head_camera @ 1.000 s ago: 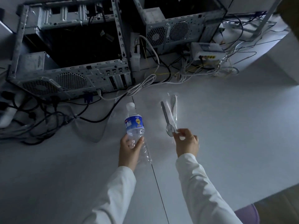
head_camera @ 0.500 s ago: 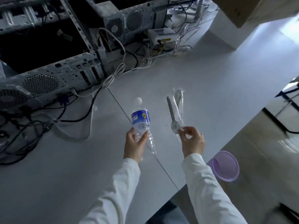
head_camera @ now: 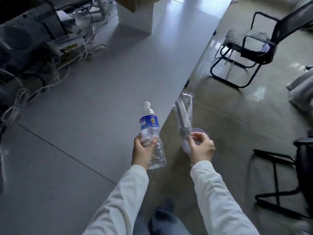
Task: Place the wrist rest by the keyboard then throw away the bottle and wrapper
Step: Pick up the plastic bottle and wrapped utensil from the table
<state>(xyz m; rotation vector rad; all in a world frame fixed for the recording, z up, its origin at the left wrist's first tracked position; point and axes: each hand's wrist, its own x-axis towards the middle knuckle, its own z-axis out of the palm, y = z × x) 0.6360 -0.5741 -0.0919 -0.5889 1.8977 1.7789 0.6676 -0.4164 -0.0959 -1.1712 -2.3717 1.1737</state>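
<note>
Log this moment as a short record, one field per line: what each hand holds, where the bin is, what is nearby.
left hand: gripping a clear plastic bottle around its lower body, cap up, blue label
right hand: pinching a clear wrapper with a plastic spoon inside
bin: purple, on the floor beside the table edge, mostly hidden behind the right hand
table: grey; cables and computer gear at its far left
seating: black chair on the floor beyond the table
wrist rest, keyboard: not in view
</note>
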